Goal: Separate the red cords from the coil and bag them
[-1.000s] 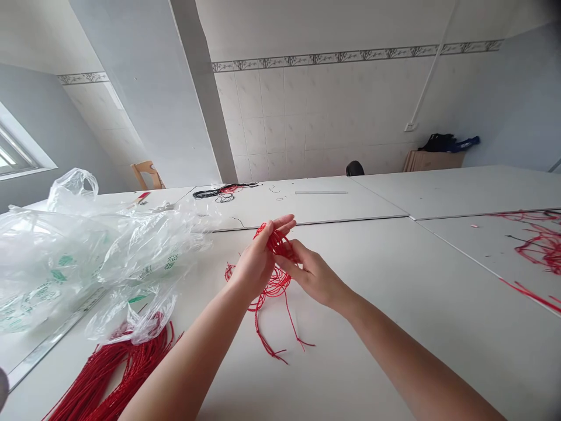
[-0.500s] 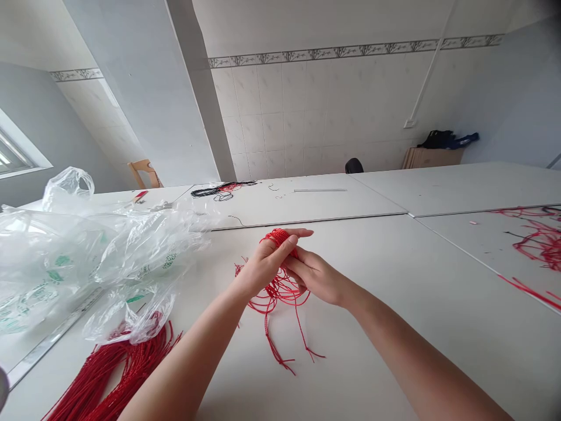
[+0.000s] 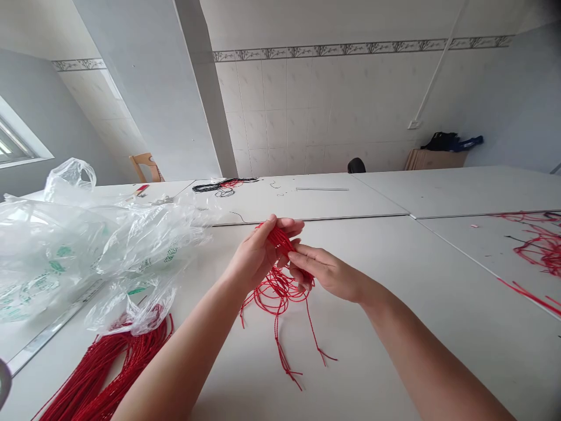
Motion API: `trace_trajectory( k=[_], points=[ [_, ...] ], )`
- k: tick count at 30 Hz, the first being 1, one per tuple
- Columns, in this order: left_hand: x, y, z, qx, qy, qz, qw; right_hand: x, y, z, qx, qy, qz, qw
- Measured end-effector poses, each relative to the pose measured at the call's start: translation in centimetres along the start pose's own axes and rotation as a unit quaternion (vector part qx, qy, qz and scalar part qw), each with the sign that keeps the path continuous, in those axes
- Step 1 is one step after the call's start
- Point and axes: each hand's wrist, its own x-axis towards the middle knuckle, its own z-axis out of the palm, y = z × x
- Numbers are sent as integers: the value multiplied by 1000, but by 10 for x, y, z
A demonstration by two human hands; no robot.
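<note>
Cradle red cords in the left hand, fingers loosely curled around the gathered strands, thumb raised. Grasp the lower part of the same bunch with the right hand, thumb and fingers closed on it (cannot tell exactly how many strands). Have the bunch between both palms, above the white tabletop. See loose loops just below the hands, and find knotted ends trailing toward the near side, frayed out into short tips.

Look left for crumpled clear plastic bags with green print, partly covering a dark red bundle beside the left forearm. Notice a metal strip running beneath the bags. Spot black cords with some red among them across the table, near a thin pale strip. Find another red tangle at the far right.
</note>
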Motion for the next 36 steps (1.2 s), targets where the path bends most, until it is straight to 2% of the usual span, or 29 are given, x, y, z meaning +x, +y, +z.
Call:
trace_trajectory(
  k=[10, 13, 16, 21, 24, 27, 31, 33, 36],
  points=[
    [-13, -2, 13, 157, -52, 2, 986, 2, 1, 5, -4, 37, 15, 999],
    [-11, -3, 11, 158, -61, 5, 986, 2, 3, 4, -6, 40, 19, 999],
    [-8, -4, 8, 147, -50, 29, 987, 2, 4, 4, -13, 50, 16, 999],
    [-8, -5, 8, 261, -13, 67, 963, -1, 0, 6, -41, 75, 30, 996],
    [-9, -5, 12, 288, 8, 103, 952, -4, -5, 7, -66, 100, 27, 992],
    [-10, -6, 15, 223, 10, 100, 970, -4, -7, 9, -91, 125, 18, 988],
    [-10, -5, 18, 49, 8, 43, 998, -2, -4, 12, -142, 158, 19, 977],
    [-9, 0, 20, -43, 44, 13, 998, -2, -3, 11, -148, 158, 20, 976],
    [-4, 11, 23, -150, 129, -6, 980, -4, -4, 6, -108, 122, 27, 986]
  ],
)
